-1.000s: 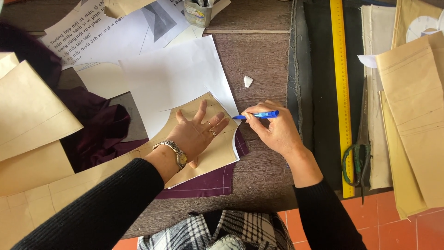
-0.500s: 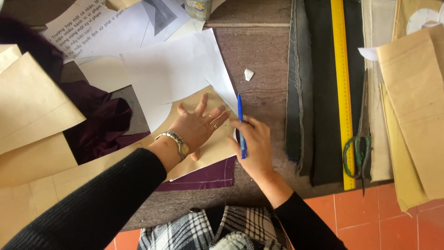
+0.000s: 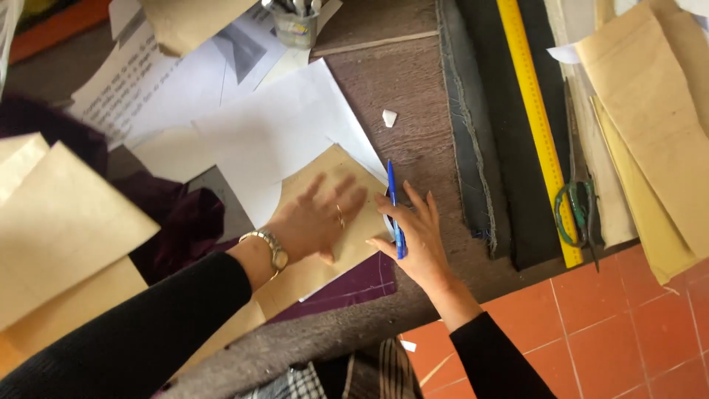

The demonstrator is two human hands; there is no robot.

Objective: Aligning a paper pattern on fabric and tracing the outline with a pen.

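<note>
Brown paper pattern lies flat under my left hand, fingers spread. My right hand pinches a blue pen just right of it, on purple fabric.

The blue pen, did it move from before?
Yes. The blue pen turned from lying crosswise to pointing up the table, beside the brown paper pattern, held by the right hand.

- Your left hand lies flat, fingers spread, on a tan paper pattern piece
- Your right hand rests beside it with a blue pen under the thumb, its length running along the pattern's right edge
- The pattern lies over dark purple fabric and white paper sheets
- To the right, a yellow ruler lies on black cloth, with green-handled scissors just beside it
</note>
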